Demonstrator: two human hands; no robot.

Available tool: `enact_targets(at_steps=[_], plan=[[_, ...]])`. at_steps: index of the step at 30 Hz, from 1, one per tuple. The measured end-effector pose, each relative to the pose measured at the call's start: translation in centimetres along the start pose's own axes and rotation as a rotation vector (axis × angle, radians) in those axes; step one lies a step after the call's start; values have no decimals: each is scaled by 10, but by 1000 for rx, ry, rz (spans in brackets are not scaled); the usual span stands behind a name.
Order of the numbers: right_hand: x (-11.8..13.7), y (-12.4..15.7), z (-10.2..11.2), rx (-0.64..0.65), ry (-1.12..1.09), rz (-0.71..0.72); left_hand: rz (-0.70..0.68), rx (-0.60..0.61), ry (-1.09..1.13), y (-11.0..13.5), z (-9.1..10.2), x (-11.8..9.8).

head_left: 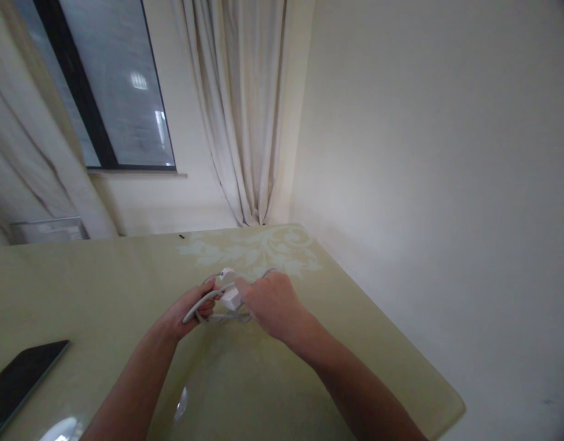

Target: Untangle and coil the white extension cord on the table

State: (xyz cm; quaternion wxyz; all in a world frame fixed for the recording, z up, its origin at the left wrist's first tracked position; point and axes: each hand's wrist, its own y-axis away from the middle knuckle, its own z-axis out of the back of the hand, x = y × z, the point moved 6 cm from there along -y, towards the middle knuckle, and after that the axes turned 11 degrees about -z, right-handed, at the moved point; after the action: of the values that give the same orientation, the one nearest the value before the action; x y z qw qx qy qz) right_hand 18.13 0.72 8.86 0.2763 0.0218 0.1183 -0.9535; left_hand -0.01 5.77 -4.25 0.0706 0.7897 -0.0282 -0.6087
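Observation:
Both my hands meet above the middle of a pale green table (102, 275). My left hand (187, 315) is closed around loops of a white cable (200, 301). My right hand (270, 303) is closed on the white charger block (230, 299) joined to that cable, its fingers curled over it. A white plug end (227, 273) sticks up just behind the hands. Part of the cable is hidden under my right hand.
A dark tablet or phone (19, 380) lies at the table's near left edge. The table stands in a room corner, with a plain wall on the right, cream curtains (245, 110) and a window (111, 79) behind. The table's right edge runs diagonally toward me.

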Motion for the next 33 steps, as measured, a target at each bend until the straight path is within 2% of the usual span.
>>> enact_targets(at_steps=[5, 8, 10, 13, 17, 20, 22, 24, 27, 29, 33], plan=[[-4, -16, -29, -19, -15, -107, -24, -85, -12, 3, 14, -24], [-6, -27, -40, -121, -49, -176, -54, -159, 4, 11, 15, -42], [-10, -31, -42, -233, -87, -205, -66, -164, 50, 17, 4, -49], [-21, -32, -43, -387, -153, -208, -119, -130, 66, 24, -24, -50], [-29, -28, -46, -457, -268, -118, -179, -40, -49, 33, -65, -42], [-29, -27, -41, -434, -402, -122, -241, -56, -87, 36, -76, -43], [-29, -26, -30, -444, -548, -117, -309, -112, -98, 37, -71, -50], [-31, -23, -14, -509, -715, -100, -380, -162, -117, 38, -62, -58], [-44, -20, 6, -599, -899, -153, -469, -132, -237, 42, -56, -72], [-51, -24, 7, -510, -1022, -175, -525, -46, -383, 46, -61, -79], [-59, -36, -9, -186, -1478, -191, -587, 61, -538, 54, -75, -85]])
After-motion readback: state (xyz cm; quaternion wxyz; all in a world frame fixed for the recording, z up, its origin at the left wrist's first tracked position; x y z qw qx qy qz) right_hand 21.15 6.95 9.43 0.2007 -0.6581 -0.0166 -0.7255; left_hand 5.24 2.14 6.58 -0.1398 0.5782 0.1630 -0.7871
